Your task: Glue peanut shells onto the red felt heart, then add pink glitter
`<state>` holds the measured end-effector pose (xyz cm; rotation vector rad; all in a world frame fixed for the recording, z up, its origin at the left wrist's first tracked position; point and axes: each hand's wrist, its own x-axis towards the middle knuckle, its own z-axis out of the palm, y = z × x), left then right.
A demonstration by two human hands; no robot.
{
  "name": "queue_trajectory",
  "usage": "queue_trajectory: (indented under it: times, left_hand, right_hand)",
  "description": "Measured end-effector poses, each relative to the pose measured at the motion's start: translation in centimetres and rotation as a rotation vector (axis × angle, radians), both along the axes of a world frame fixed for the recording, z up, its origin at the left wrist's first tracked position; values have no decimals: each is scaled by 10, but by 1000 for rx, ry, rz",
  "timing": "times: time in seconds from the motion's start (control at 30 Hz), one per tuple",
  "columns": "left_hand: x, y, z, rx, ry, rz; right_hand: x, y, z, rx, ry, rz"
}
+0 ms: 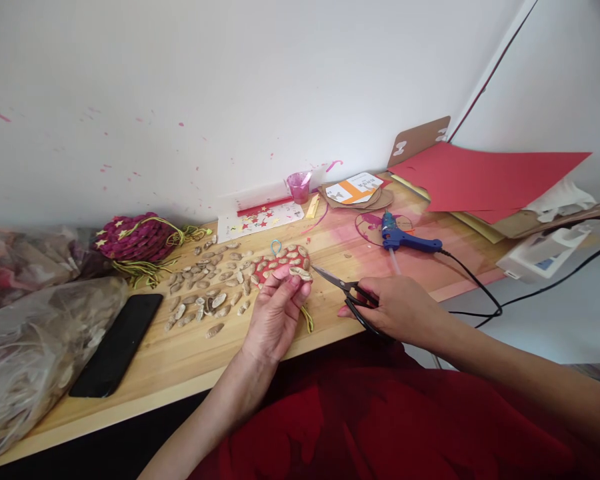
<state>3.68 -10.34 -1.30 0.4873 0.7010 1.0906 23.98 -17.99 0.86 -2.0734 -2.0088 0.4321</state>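
Pinching a peanut shell (301,274) between thumb and fingertips at the centre of the frame, the left hand (275,313) sits in front of a red, shell-covered ornament (283,256) with a blue loop at its top. Right of centre, the right hand (405,307) has its fingers wrapped around the black handles of the scissors (351,291), whose tips point left, close to the shell, though whether they touch it I cannot tell. Loose shells (204,273) spread left of centre, a black phone (117,347) lies at lower left, and a blue glue gun (413,241) rests right of centre.
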Motion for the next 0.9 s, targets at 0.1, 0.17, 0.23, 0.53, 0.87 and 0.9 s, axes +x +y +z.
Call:
queue_trajectory:
  times: [0.1, 0.17, 0.23, 0.53, 0.87, 0.9]
  left_hand:
    - [-6, 2, -1, 20, 13, 18]
    - [-11, 4, 0, 31, 13, 31]
    - [-17, 4, 0, 34, 20, 50]
    - [-60, -5, -9, 45, 135, 129]
    - [-73, -16, -14, -1, 199, 167]
    - [-72, -17, -14, 2, 206, 163]
  right_hand:
    - [5, 14, 9, -2, -67, -43]
    - [8, 29, 14, 6, -121, -53]
    - [11, 49, 17, 23, -180, -62]
    - [18, 125, 6, 64, -257, -95]
    - [26, 148, 12, 101, -256, -220]
    - [26, 152, 13, 96, -256, -227]
